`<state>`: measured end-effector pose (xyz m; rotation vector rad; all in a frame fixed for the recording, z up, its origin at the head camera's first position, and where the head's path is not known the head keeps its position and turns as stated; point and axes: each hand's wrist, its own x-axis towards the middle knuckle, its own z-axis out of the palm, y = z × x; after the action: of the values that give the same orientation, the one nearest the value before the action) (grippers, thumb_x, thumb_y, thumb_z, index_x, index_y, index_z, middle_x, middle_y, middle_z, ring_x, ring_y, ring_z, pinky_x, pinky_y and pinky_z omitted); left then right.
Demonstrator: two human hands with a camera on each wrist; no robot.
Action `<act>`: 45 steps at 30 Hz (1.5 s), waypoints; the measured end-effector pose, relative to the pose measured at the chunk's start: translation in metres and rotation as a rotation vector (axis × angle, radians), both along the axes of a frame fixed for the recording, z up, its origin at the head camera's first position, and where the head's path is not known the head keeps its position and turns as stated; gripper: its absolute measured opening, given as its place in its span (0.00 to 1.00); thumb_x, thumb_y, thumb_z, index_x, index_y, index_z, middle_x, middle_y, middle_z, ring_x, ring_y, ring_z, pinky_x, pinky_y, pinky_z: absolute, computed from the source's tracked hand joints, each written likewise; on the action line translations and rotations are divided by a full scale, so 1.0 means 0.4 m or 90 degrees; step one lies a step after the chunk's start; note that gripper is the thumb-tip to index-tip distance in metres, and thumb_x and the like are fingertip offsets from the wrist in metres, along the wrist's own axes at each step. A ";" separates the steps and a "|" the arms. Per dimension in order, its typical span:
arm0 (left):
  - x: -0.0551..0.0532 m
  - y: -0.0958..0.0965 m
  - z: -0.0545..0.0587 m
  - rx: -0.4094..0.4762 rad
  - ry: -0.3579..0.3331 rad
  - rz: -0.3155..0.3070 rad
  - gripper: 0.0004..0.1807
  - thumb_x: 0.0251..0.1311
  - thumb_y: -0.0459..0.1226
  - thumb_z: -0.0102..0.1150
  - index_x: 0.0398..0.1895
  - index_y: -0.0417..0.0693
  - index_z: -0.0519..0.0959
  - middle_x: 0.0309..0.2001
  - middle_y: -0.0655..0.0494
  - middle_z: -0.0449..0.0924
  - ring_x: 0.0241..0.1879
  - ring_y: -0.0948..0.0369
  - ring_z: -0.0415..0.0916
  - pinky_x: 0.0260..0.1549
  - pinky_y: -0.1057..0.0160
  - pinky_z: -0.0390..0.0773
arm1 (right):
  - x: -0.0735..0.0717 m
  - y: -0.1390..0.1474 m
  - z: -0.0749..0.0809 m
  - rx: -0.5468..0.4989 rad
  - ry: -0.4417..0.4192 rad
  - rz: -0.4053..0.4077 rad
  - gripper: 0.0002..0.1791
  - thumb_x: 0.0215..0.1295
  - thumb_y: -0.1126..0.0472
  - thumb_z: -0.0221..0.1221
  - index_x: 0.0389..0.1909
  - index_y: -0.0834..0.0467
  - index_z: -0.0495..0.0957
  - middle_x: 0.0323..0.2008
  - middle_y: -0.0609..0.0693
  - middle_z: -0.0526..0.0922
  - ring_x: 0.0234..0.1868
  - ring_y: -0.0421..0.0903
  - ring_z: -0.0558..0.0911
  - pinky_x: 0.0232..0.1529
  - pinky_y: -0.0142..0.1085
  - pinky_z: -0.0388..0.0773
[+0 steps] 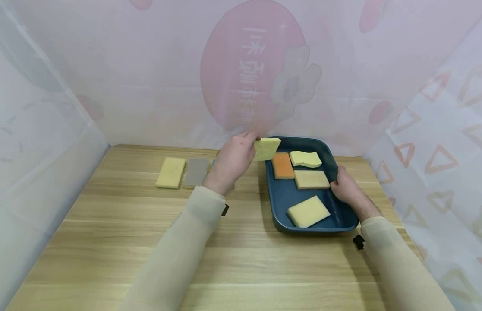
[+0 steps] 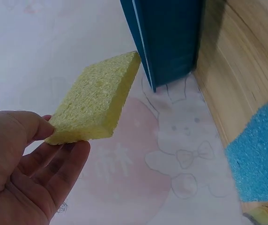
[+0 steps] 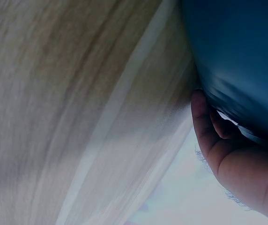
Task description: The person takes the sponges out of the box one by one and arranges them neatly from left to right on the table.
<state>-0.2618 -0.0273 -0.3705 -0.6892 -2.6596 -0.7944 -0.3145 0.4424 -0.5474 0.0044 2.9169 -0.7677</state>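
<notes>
The left hand pinches a pale yellow sponge by one end, thumb on one face and fingertips on the other — a hold that leaves most of the sponge free of the fingers. That sponge is off the table, by the far left corner of the blue tray; whether it touches the rim is hard to tell. The right hand grips the tray's right side, probably to keep it from sliding. Inside, an orange sponge, a wavy yellow sponge and a tan sponge lie flat and close together, perhaps to save room, while a cream sponge sits askew nearer the person. Left of the tray, a yellow sponge, a grey sponge and a blue sponge lie roughly in a row — seemingly set within the left arm's easy reach.
</notes>
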 end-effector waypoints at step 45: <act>-0.026 0.031 -0.134 -0.304 0.051 0.075 0.21 0.86 0.24 0.59 0.74 0.46 0.86 0.65 0.39 0.90 0.59 0.43 0.92 0.49 0.50 0.99 | -0.008 -0.007 -0.003 -0.006 -0.007 0.011 0.40 0.87 0.62 0.52 0.87 0.77 0.49 0.72 0.83 0.77 0.64 0.71 0.85 0.65 0.68 0.86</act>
<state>-0.2723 -0.0150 -0.4242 -0.6442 -2.8022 -0.0907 -0.3177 0.4396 -0.5488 -0.0176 2.8999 -0.7757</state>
